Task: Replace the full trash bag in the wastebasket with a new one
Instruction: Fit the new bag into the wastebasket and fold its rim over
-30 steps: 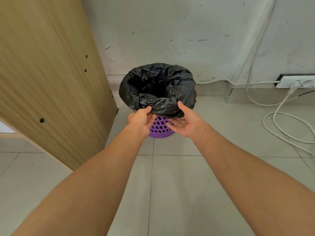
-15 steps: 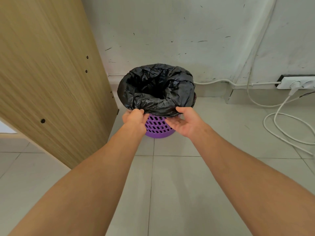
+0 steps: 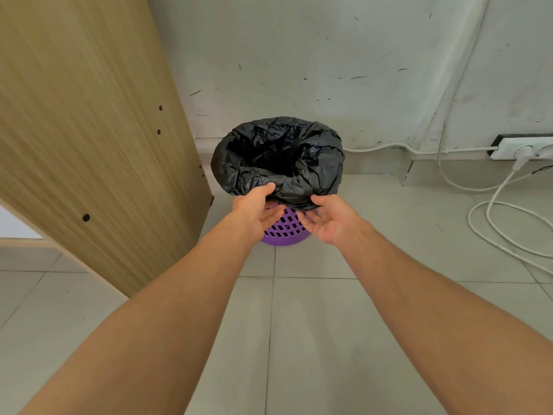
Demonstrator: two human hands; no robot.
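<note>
- The left hand (image 3: pixel 258 208) has its thumb lying on top of the near fold of the black trash bag (image 3: pixel 278 158) and its fingers extended beneath that overhang, palm turned inward; the grip looks loose, and whether the film is actually pinched cannot be told.
- The right hand (image 3: pixel 330 218) mirrors it just beside, palm up, thumb touching the lower edge of the same fold, fingers reaching under the plastic; its grip likewise reads as relaxed rather than clenched.
- Both hands meet the bag at its near edge, a short gap between them.
- Directly under and behind the fingers stands the purple wastebasket (image 3: pixel 284 230), a perforated plastic tub upright on the floor; only its lower near wall shows, since the bag is folded down over the rim.
- Above the hands the bag's mouth gapes open, crumpled and dark inside; what it contains cannot be seen.
- To the left of the grip a wooden panel (image 3: pixel 89 130) with small dark screw holes leans across the view, its edge close to the basket.
- Beyond the basket rises a scuffed white wall (image 3: pixel 299 55).
- Far to the right of the grip, a white power strip (image 3: pixel 522 147) sits along the wall base, and a white cable (image 3: pixel 493 211) loops over the tiled floor (image 3: pixel 314 339).
</note>
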